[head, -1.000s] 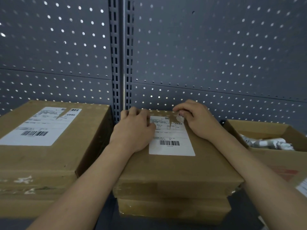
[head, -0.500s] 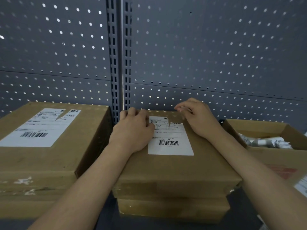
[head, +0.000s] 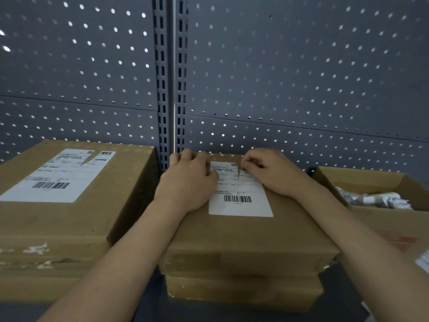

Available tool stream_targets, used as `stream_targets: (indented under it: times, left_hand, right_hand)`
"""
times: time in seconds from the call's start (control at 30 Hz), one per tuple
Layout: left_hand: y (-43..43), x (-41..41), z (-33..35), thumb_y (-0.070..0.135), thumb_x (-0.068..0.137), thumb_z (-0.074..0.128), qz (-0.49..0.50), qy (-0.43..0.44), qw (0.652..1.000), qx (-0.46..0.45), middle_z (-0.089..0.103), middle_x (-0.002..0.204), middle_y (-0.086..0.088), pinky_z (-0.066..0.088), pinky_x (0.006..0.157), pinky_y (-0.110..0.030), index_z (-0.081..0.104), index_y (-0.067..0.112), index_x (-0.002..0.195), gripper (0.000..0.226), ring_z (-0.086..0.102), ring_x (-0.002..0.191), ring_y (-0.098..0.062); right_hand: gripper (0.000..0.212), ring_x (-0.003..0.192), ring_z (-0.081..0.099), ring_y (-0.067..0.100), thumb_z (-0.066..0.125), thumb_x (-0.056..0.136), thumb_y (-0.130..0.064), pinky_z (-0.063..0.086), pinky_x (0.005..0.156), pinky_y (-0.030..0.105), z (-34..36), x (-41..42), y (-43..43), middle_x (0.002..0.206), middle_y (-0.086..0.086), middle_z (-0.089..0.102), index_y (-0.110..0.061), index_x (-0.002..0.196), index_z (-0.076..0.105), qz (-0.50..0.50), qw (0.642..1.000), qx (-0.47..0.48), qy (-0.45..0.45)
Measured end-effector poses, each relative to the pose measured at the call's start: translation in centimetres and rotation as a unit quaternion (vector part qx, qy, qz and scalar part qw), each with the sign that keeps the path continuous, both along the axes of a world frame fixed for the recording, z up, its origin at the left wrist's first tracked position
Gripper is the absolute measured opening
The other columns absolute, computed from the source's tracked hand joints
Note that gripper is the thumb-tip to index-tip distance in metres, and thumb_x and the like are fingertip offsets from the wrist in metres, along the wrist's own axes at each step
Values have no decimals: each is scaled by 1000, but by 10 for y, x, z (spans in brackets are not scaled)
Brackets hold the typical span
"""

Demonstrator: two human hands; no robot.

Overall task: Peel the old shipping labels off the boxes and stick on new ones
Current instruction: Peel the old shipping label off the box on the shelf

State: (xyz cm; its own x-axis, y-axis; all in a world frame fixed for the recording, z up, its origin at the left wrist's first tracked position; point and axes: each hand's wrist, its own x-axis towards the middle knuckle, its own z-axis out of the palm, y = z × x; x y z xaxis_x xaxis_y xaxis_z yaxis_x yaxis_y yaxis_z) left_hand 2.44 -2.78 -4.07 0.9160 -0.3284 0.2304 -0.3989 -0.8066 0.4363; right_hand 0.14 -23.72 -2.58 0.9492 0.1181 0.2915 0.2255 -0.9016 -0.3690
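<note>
Head view. Right hand (head: 271, 175): a second ago it held a torn corner of the label (head: 240, 196) lifted off the cardboard; that corner now lies lower, and thumb and forefinger have closed again at the tear near the label's far edge, the grip pinching paper; by judgement the peel is being restarted, the old label almost wholly stuck. Left hand (head: 188, 182): unmoved, palm down on the middle box (head: 250, 235), its grip unclosed, steadying; its thumb side covers the label's left margin and may pin that side. Below, a second box (head: 243, 291); left, a taller box (head: 69, 224) with its own notched label (head: 58, 180); right, an open box (head: 383, 219) of crumpled paper (head: 371, 198); pegboard wall (head: 290, 77) behind.
</note>
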Motion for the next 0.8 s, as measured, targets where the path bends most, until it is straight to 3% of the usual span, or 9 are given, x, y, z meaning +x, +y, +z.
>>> stream_targets:
  times: [0.17, 0.4, 0.7, 0.8]
  left_hand:
    - [0, 1, -1, 43, 94, 44, 0, 1, 1000, 2, 38, 138, 1, 40, 94, -43, 44, 30, 133, 42, 25, 133, -23]
    - [0, 0, 0, 43, 93, 45, 2, -1, 1000, 4, 38, 139, 1, 39, 94, -43, 44, 31, 133, 42, 25, 134, -23]
    - [0, 0, -1, 43, 94, 44, 1, -5, 1000, 6, 37, 140, 1, 40, 95, -44, 43, 29, 136, 44, 24, 134, -24]
    - [-1, 1, -1, 44, 94, 44, 1, -5, 1000, 7, 37, 140, 1, 41, 95, -44, 43, 30, 136, 45, 25, 134, -24]
  right_hand:
    - [15, 86, 56, 4, 51, 98, -24, 45, 76, 30, -3, 3, -3, 91, -12, 64, -27, 95, 65, 26, 999, -40, -3]
    - [19, 95, 57, 12, 48, 100, -24, 47, 87, 39, -2, 5, -1, 99, -10, 66, -26, 100, 67, 32, 997, -73, 2]
    - [19, 91, 56, 10, 46, 101, -22, 48, 83, 36, -3, 3, -2, 94, -13, 61, -28, 91, 62, 16, 998, -48, -22]
    - [18, 96, 56, 12, 47, 100, -27, 48, 85, 40, -4, 5, 0, 96, -15, 60, -31, 94, 64, 10, 996, -82, -16]
